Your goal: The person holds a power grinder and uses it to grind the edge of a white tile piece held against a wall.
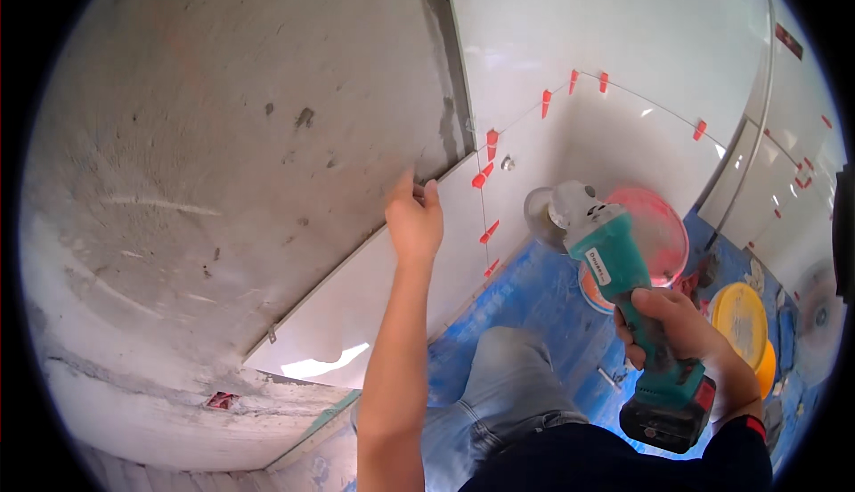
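Note:
My right hand [670, 323] is wrapped round the slim body of a teal cordless angle grinder [614, 256]. The grinder's disc [543, 217] points up and to the left, in front of the tiled wall, and a black battery pack [666, 419] sits at its lower end. It cannot be made out whether the disc is spinning. My left hand [416, 223] is raised to the top edge of a white wall tile [347, 303], its fingers loosely bent and apart. I see nothing held in them. Bare grey wall [240, 145] rises above that tile.
Red tile wedges [492, 144] sit in the joints between the glossy white tiles. A small metal fitting [508, 162] sticks out of the wall. On the blue floor covering [534, 292] stand a red-rimmed bucket [663, 234] and a yellow-lidded bucket [741, 321].

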